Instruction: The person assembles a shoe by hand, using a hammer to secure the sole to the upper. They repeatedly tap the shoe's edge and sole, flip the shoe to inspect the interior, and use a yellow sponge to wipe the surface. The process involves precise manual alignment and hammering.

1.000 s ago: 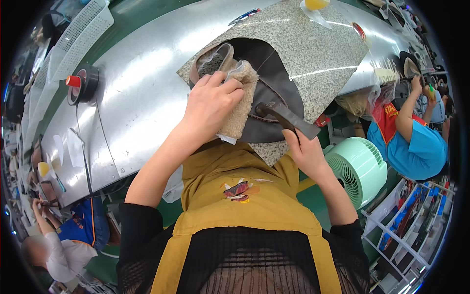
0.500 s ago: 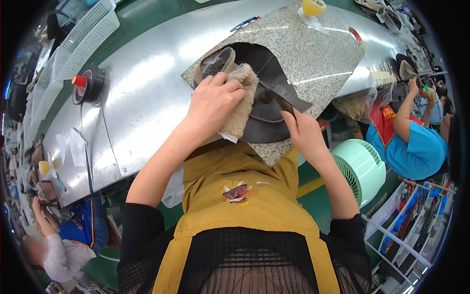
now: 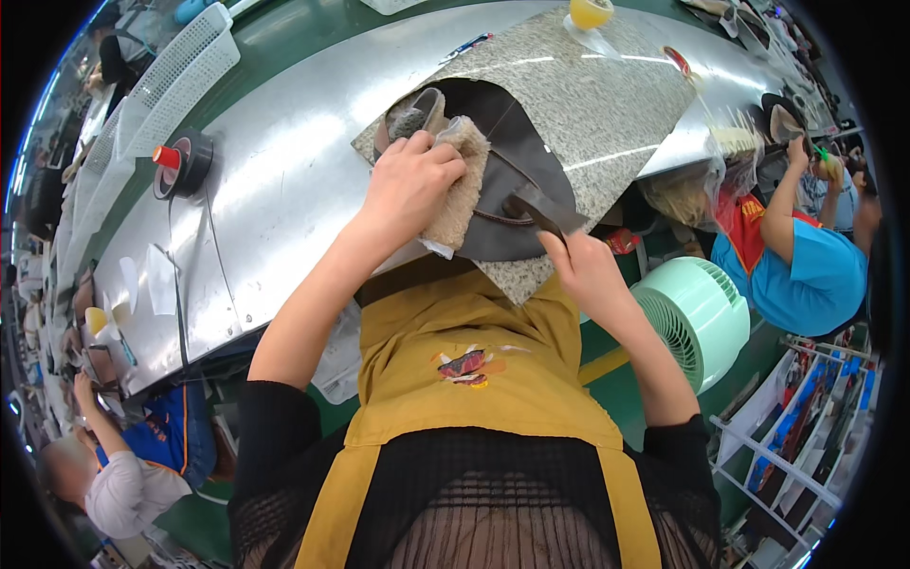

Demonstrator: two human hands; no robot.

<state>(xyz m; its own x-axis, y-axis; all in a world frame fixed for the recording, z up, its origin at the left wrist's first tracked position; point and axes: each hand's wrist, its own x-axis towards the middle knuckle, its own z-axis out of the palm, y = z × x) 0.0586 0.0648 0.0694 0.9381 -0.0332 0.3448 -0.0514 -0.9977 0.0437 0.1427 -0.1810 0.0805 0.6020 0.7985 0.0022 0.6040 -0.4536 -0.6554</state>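
My left hand (image 3: 412, 190), fingers bent, grips and presses down a folded fleece-lined piece (image 3: 459, 185) with beige pile and a brown-grey edge. Under it lies a dark, smooth, rounded sheet (image 3: 517, 119), with a thin brown strip (image 3: 507, 218) running across it. In my closed right hand (image 3: 590, 270) is a dark hammer (image 3: 536, 205) with a flared end, slightly blurred, over the right part of the sheet. The hand covers most of its handle. A speckled stone slab (image 3: 607, 104) lies beneath all of this.
The metal table (image 3: 284, 171) carries a black tape roll (image 3: 194, 161) with a red cap, a pen (image 3: 466, 47) and a yellow pot (image 3: 590, 13). A mint fan (image 3: 697, 318) stands at my right. White baskets (image 3: 180, 76) stand far left. Co-workers sit on both sides.
The hammer in my right hand has tipped lower and toward the left over the dark sheet. My left hand keeps its hold on the fleece-lined piece. The whole view has shifted slightly.
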